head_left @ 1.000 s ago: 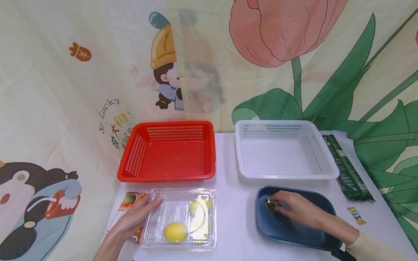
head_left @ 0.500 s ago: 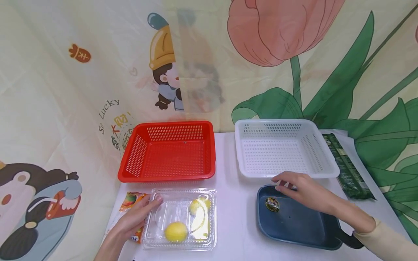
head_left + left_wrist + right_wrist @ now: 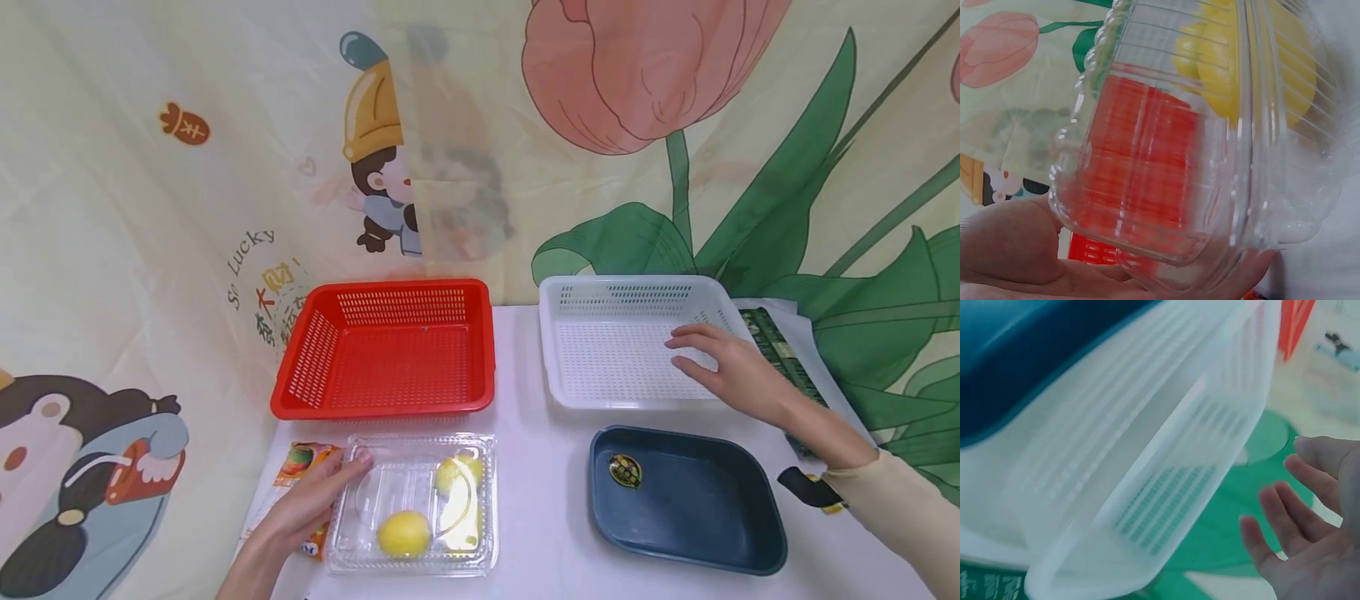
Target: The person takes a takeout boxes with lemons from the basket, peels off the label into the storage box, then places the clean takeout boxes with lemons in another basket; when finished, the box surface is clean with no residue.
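Note:
My left hand (image 3: 318, 492) holds the left edge of a clear plastic clamshell box (image 3: 412, 558), thumb on the lid. Two lemons, one a front lemon (image 3: 403, 533) and one behind it (image 3: 459, 473), show through the box. In the left wrist view, fingers show through the clear plastic (image 3: 1147, 250) at its corner. My right hand (image 3: 731, 371) hovers over the right part of the white basket (image 3: 577, 400), fingers apart, holding nothing. Below it stands a dark blue tray (image 3: 690, 500) with a small round black-and-gold piece (image 3: 625, 471) in it.
A red basket (image 3: 382, 408) stands at the back left. Orange packets (image 3: 300, 462) lie partly under my left hand. On the right lie a long dark green packet (image 3: 783, 354) and a small yellow sachet (image 3: 832, 507), partly hidden by my sleeve. A printed curtain (image 3: 480, 150) hangs behind.
My right hand has let go of the round black-and-gold piece in the blue tray, then risen and moved back and right over the white basket. My left hand has stayed on the box.

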The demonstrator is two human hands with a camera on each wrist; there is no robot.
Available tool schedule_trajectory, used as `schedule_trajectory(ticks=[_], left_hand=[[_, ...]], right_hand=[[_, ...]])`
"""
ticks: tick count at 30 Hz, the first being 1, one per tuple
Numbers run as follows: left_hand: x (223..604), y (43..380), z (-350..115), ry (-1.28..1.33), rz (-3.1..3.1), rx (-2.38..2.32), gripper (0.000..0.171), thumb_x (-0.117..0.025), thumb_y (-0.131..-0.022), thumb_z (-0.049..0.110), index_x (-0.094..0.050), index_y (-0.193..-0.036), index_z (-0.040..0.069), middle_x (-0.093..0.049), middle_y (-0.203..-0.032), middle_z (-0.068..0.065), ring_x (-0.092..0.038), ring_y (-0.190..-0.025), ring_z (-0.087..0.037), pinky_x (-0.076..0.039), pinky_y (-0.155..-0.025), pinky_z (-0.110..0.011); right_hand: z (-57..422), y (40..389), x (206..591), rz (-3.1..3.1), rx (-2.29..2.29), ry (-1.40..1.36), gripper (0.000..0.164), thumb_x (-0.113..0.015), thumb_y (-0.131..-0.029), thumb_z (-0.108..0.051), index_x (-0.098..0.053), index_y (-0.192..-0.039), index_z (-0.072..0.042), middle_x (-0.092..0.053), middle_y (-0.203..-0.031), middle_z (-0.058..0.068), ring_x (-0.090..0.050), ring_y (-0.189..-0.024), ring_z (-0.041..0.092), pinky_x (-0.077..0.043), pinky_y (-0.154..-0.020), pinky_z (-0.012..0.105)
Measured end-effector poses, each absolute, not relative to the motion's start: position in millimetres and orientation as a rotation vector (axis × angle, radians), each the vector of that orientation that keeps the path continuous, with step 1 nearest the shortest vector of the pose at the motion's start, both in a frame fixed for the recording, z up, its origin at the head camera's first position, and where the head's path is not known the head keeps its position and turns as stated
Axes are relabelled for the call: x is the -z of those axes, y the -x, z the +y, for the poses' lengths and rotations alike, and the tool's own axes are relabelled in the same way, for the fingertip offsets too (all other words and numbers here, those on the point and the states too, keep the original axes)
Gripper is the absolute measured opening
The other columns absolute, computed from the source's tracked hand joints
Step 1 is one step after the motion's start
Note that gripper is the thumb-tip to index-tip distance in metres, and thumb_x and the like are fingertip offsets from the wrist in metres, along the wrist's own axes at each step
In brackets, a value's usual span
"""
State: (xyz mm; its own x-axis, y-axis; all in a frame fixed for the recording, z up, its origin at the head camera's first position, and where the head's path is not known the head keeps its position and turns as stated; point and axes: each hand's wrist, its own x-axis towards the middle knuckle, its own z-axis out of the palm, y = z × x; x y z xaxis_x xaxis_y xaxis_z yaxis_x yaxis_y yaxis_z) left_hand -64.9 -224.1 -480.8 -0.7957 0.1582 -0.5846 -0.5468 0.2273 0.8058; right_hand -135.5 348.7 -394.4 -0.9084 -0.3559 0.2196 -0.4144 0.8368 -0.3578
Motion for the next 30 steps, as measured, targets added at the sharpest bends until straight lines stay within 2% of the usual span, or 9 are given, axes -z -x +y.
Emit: schedule_trajectory(ticks=[4, 9, 15, 22, 30], left_hand=[[480, 66, -224, 0.355, 1.953, -1.613, 0.084, -0.058, -0.1, 0.049, -0.019, -0.16, 0.005, -0.035, -0.156, -0.018, -0.037, -0.14, -0.038, -0.031, -0.117, -0.066], [481, 65, -224, 0.347, 1.947, -1.649, 0.076, -0.057, -0.101, 0.044, -0.025, -0.158, 0.005, -0.042, -0.149, -0.017, -0.042, -0.135, -0.033, -0.035, -0.117, -0.061], [481, 64, -223, 0.348, 1.959, -1.629, 0.082, -0.058, -0.101, 0.047, -0.021, -0.158, 0.001, -0.034, -0.157, -0.022, -0.037, -0.141, -0.04, -0.029, -0.117, -0.068], [481, 61, -223, 0.361, 1.951, -1.663, 0.077, -0.058, -0.101, 0.045, -0.025, -0.157, 0.002, -0.042, -0.15, -0.019, -0.043, -0.136, -0.035, -0.038, -0.114, -0.062], [482, 60, -222, 0.358, 1.974, -1.662, 0.08, -0.058, -0.101, 0.046, -0.024, -0.157, 0.0, -0.04, -0.153, -0.02, -0.042, -0.137, -0.037, -0.033, -0.117, -0.063]], right_hand=[[369, 147, 400, -2.88, -0.604, -0.508, 0.031, -0.072, -0.093, -0.009, -0.068, -0.121, 0.001, -0.054, -0.136, 0.029, -0.052, -0.123, 0.052, -0.049, -0.091, 0.069], [392, 158, 409, -2.89, -0.577, -0.429, 0.032, -0.072, -0.092, -0.007, -0.066, -0.121, 0.006, -0.049, -0.139, 0.033, -0.046, -0.126, 0.056, -0.043, -0.095, 0.074], [418, 170, 422, -2.941, -0.575, -0.346, 0.038, -0.069, -0.095, -0.009, -0.061, -0.125, 0.012, -0.04, -0.142, 0.041, -0.043, -0.123, 0.062, -0.04, -0.094, 0.078], [440, 180, 434, -3.002, -0.593, -0.281, 0.047, -0.065, -0.098, -0.013, -0.051, -0.132, 0.018, -0.034, -0.142, 0.046, -0.039, -0.122, 0.065, -0.037, -0.095, 0.08], [455, 186, 448, -3.068, -0.647, -0.193, 0.057, -0.058, -0.103, -0.02, -0.039, -0.142, 0.018, -0.025, -0.147, 0.048, -0.032, -0.127, 0.068, -0.032, -0.098, 0.081]])
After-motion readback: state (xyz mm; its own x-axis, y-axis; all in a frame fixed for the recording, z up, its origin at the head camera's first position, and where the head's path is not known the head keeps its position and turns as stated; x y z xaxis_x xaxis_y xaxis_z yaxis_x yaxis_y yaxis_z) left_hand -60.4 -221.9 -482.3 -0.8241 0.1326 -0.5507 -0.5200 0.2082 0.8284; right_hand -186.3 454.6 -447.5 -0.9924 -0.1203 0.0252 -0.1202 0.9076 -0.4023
